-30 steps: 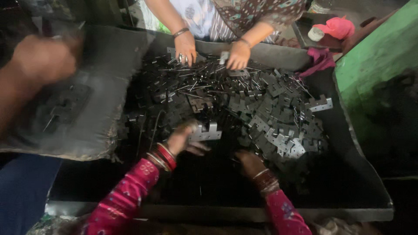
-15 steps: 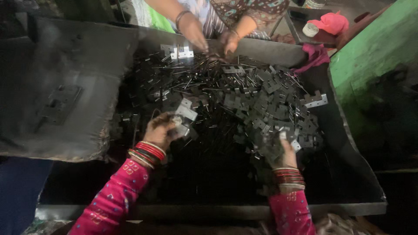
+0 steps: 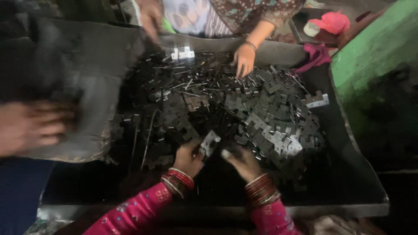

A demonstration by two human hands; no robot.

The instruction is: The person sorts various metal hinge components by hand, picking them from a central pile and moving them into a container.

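Currently: L hand point(image 3: 188, 157) pinches flat notched metal plate point(image 3: 210, 142) by lower edge, plate tilted up-right from my fingertips. R hand point(image 3: 243, 162) just beside, fingers curled round small pc, nearer parts heap point(image 3: 261, 117) in tray point(image 3: 365, 182).

Both hands have come closer together near the lower middle of the frame. The left hand point(image 3: 188, 157) now holds a small notched metal plate point(image 3: 210, 142), and the right hand point(image 3: 244, 162) has moved from the right side of the pile toward it. At the left edge, another person's blurred hand point(image 3: 30, 126) has come back into view. At the top, the co-worker's hand point(image 3: 244, 58) now rests on the thin rods point(image 3: 204, 85).
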